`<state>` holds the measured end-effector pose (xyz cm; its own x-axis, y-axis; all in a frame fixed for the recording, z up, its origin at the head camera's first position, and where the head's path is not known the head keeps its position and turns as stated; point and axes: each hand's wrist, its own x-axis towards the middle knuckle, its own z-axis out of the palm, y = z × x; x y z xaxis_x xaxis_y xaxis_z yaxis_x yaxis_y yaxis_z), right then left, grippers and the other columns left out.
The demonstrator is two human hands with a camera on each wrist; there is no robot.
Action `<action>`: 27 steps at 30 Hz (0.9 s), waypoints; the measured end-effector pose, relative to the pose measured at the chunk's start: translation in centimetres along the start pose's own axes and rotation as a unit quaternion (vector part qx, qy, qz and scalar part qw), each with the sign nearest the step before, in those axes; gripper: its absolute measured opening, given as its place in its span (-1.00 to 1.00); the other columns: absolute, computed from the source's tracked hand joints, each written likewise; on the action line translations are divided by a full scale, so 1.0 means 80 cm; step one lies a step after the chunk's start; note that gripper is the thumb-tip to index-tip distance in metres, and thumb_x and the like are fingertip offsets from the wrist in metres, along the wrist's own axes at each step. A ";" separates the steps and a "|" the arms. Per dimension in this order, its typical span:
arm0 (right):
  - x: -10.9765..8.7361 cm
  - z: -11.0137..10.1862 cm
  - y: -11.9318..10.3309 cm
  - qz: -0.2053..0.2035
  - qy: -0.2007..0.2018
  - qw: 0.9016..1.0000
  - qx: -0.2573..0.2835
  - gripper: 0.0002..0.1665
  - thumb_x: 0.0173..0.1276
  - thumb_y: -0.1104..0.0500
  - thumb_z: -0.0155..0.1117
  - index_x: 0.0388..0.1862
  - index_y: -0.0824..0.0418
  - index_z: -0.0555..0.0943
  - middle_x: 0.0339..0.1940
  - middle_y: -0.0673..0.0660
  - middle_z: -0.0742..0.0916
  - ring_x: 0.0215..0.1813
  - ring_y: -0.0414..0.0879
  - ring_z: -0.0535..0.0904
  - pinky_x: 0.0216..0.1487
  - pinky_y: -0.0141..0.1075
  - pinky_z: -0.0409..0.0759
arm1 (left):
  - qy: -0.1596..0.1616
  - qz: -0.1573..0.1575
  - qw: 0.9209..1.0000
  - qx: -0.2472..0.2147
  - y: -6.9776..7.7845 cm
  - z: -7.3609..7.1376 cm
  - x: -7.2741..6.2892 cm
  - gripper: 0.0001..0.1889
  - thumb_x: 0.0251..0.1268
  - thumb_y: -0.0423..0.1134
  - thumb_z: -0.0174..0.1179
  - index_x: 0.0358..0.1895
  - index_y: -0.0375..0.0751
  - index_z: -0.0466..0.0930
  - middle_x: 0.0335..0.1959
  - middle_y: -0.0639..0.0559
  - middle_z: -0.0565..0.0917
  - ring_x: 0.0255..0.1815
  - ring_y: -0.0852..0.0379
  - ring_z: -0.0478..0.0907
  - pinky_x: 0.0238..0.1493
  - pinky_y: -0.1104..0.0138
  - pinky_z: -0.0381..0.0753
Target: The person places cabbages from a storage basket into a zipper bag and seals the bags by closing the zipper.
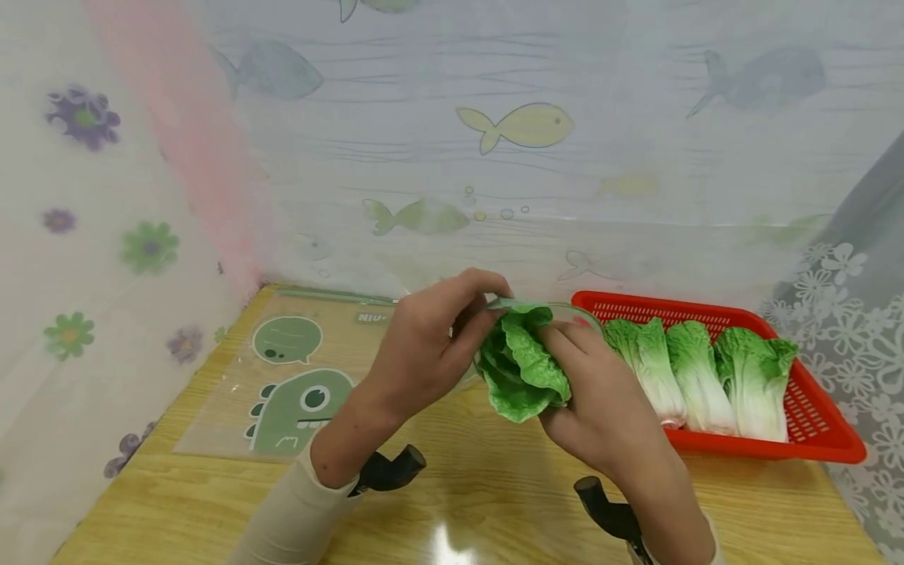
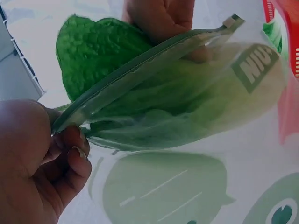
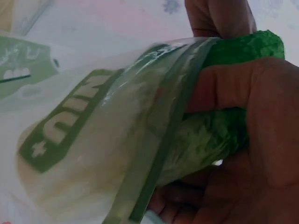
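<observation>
My left hand pinches one end of the green zip edge of a clear zip bag. A green leafy cabbage lies partly inside the bag, its pale stem end within and its leaves sticking out of the mouth. My right hand grips the leafy end, with fingers reaching in past the zip edge in the right wrist view. Bag and cabbage are held up above the table, leaves toward the head camera. In the left wrist view the bag's dark green label and zip slider show.
At the right a red plastic basket holds three more cabbages. Flat on the wooden table at the left lies another zip bag printed with a green dinosaur. Patterned curtains hang behind and beside the table.
</observation>
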<state>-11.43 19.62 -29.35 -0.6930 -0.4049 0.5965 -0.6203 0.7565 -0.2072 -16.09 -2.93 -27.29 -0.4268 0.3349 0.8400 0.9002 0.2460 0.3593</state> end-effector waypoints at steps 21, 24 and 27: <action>-0.003 0.004 -0.004 0.117 -0.107 0.987 -0.022 -0.12 -0.02 0.40 0.53 0.41 0.34 0.59 0.14 0.29 0.75 0.22 0.26 0.63 0.22 0.17 0.62 | -0.023 -0.090 0.994 -0.057 0.011 0.016 -0.003 -0.90 0.61 -0.35 0.19 0.02 -0.19 0.66 -0.61 0.17 0.44 -0.64 0.34 0.33 -0.57 0.43 0.39; -0.001 -0.003 -0.005 0.140 -0.104 0.985 0.003 -0.11 0.02 0.40 0.57 0.43 0.34 0.56 0.23 0.32 0.73 0.21 0.26 0.67 0.13 0.16 0.68 | -0.002 -0.103 0.992 -0.078 0.009 0.014 -0.003 -0.89 0.62 -0.34 0.17 0.03 -0.19 0.65 -0.61 0.18 0.47 -0.69 0.37 0.39 -0.63 0.41 0.43; -0.002 -0.012 -0.005 0.129 -0.079 0.988 0.041 -0.13 0.09 0.38 0.65 0.44 0.28 0.58 0.28 0.24 0.73 0.19 0.19 0.71 0.12 0.11 0.71 | 0.020 -0.117 0.988 -0.099 0.007 0.010 -0.003 -0.89 0.64 -0.33 0.16 0.04 -0.19 0.65 -0.62 0.17 0.50 -0.74 0.37 0.45 -0.69 0.36 0.47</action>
<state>-10.73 19.90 -28.60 -0.8761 -0.2841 0.3895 -0.4392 0.8035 -0.4019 -15.56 -2.14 -27.60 -0.6245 0.2530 0.7389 0.7787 0.1284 0.6141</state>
